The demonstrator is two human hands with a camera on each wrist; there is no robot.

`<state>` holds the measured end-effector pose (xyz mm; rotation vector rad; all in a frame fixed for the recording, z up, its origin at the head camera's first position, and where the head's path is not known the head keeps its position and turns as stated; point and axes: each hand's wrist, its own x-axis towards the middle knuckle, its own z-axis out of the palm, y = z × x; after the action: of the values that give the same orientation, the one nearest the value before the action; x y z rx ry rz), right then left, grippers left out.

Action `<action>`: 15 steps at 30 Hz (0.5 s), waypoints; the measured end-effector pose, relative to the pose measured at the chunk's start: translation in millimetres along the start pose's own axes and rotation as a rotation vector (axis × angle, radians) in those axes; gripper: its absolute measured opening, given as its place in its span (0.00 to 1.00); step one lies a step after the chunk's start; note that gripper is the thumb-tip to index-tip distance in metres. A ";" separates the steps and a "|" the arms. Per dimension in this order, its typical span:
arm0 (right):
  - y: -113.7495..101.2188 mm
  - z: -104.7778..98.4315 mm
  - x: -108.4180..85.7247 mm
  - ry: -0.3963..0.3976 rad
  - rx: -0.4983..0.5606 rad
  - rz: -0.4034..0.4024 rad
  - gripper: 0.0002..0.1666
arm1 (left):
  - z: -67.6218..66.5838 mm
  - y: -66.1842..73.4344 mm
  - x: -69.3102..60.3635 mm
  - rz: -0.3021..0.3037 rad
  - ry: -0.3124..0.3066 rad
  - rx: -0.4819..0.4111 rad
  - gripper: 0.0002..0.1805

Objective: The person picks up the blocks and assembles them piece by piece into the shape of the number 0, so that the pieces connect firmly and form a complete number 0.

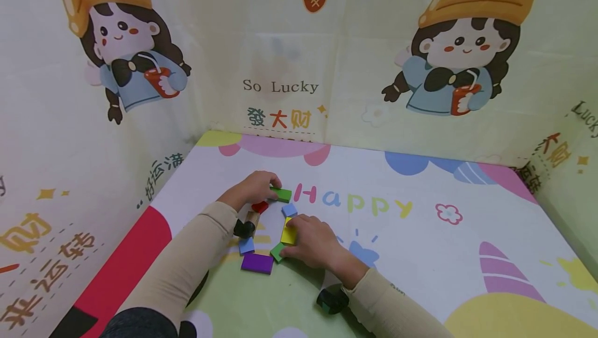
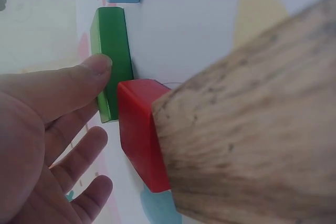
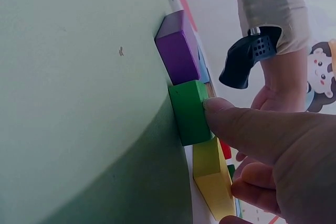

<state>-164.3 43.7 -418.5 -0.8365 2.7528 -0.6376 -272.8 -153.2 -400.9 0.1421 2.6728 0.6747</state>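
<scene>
At the far end of a loop of coloured blocks, my left hand (image 1: 256, 186) pinches a long green block (image 2: 114, 66), thumb on its near face. A red block (image 2: 140, 135) touches it, and a wooden block (image 2: 252, 124) touches the red one. On the loop's right side, my right hand (image 1: 314, 240) rests its thumb against a small green block (image 3: 190, 114). Its other fingers touch the yellow block (image 1: 288, 230); they are partly hidden. A light blue block (image 1: 289, 210) lies between the yellow and long green blocks.
A purple block (image 1: 257, 264) forms the near end, beside another blue block (image 1: 246, 246) on the left. All lie on a printed table cover (image 1: 397, 244) with "Happy" lettering. Printed curtains (image 1: 280, 31) stand behind and at both sides. Each wrist wears a black camera.
</scene>
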 end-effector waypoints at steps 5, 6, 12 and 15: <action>0.2 -0.1 -0.3 0.001 0.003 0.000 0.36 | 0.4 0.6 -1.7 -0.005 0.003 0.001 0.16; 0.2 -0.1 -0.1 0.000 0.004 0.001 0.36 | 0.5 0.7 -2.1 -0.007 0.002 0.001 0.16; -0.1 -0.7 -0.9 0.000 0.007 -0.004 0.35 | 2.2 0.7 -3.6 -0.013 0.004 0.012 0.15; -0.2 -1.2 -1.6 0.005 0.005 -0.008 0.35 | 2.9 0.9 -5.5 -0.005 0.013 0.016 0.15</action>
<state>-163.2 44.9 -417.2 -0.8465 2.7521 -0.6490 -266.6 -152.2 -401.1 0.1354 2.6906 0.6550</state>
